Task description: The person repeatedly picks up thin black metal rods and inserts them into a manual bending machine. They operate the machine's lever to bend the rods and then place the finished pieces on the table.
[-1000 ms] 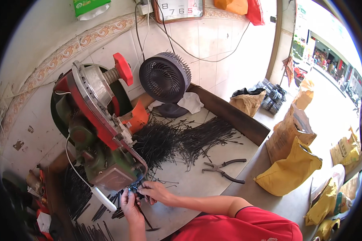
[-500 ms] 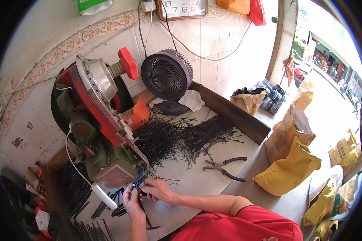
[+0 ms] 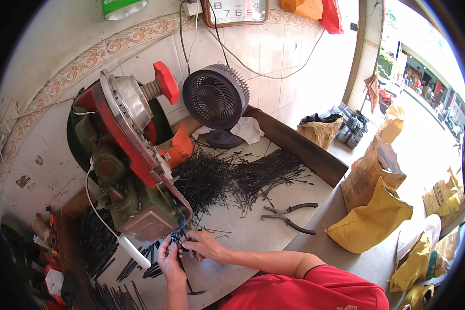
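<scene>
A: What are the hands doing at the machine?

B: Both meet at its lower front edge. The left hand (image 3: 169, 260) has its fingers curled in, pinching a small dark part (image 3: 174, 239) with a bluish glint. The right hand (image 3: 202, 244) sits just beside it, fingertips drawn together on the same part, so the two hands touch around it. The part is too small to make out its shape.

A: And the machine itself?

B: Directly above the hands: a heavy green and red machine (image 3: 124, 170), cast metal, worn paint, with a round ribbed steel disc on top and a red knob (image 3: 166, 81) on a threaded shaft. A white cable (image 3: 101, 217) curves down its side, ending left of the left hand.

A: What lies around them?

B: Beyond the right hand, up and to the right, a tangled heap of thin black strips (image 3: 232, 178), wiry and straight, spread over the pale worktop (image 3: 253, 235). More of the strips lie below and left of the left hand. To the right of the right hand, well apart, rest pliers (image 3: 289, 216) with black handles. Farther back stands a round grey fan (image 3: 215, 98) with a fine grille, a crumpled white cloth (image 3: 247, 129) at its foot.
</scene>
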`<state>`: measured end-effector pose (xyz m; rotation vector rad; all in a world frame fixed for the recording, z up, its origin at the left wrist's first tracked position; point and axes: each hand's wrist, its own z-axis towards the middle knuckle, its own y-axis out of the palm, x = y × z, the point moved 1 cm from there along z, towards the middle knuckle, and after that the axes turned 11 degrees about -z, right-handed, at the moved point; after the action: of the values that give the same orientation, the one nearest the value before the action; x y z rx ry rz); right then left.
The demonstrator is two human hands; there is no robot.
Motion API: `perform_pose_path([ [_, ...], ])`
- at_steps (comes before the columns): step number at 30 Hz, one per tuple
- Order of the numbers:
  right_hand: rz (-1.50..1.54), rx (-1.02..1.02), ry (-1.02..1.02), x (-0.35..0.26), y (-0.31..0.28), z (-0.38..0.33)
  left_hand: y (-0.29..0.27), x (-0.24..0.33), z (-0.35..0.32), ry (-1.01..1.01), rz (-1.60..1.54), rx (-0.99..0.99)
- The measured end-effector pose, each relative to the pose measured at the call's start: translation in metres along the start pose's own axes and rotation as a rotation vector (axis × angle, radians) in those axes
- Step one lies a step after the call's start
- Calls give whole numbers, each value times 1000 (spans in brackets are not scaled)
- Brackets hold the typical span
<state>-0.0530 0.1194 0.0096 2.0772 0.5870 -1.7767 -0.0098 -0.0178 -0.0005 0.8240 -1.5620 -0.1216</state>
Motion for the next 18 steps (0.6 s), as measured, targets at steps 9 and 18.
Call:
perform_pose_path([
  [9, 35, 21, -15, -11, -1, -3, 2, 0, 1, 25, -35, -23],
  [18, 3, 39, -52, -9, 3, -2, -4, 0, 0, 23, -16, -37],
])
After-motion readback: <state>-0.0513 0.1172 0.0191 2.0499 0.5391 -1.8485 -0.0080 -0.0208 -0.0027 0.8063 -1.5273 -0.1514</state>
